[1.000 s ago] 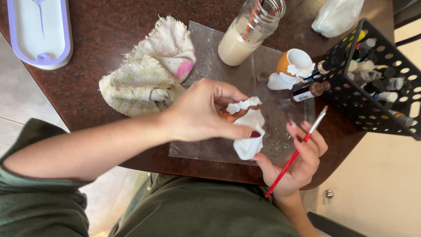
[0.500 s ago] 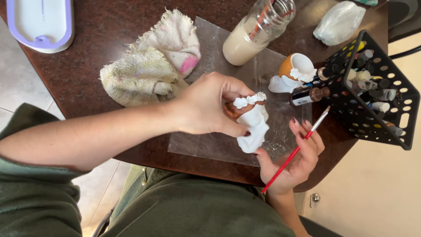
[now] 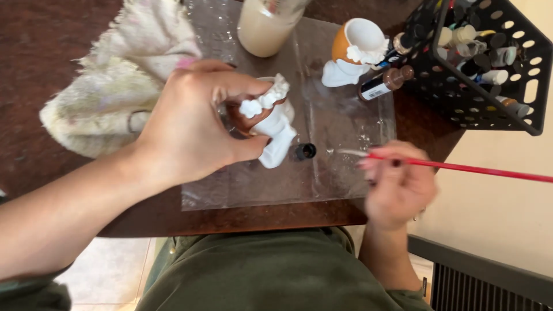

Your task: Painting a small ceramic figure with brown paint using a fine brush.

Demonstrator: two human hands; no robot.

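Observation:
My left hand [image 3: 193, 124] grips a small white ceramic figurine [image 3: 271, 124] with a brown-painted part, held above a clear plastic sheet [image 3: 322, 173] on the dark wooden table. My right hand [image 3: 400, 187] holds a thin red-handled paintbrush [image 3: 455, 167], its pale tip pointing left toward a small black bottle cap [image 3: 305, 151] on the sheet. The brush tip sits a little right of the figurine and is apart from it.
A second white and orange figurine [image 3: 357, 49] and a small brown paint bottle [image 3: 383, 83] lie behind. A black perforated basket [image 3: 489, 63] of paint bottles stands at right, a jar of cloudy water [image 3: 262, 26] at the back, a stained cloth [image 3: 109, 92] at left.
The view has closed in on the table. My right hand has swung the brush from pointing up-right to lying level, tip leftward near the cap. My left hand still holds the figurine.

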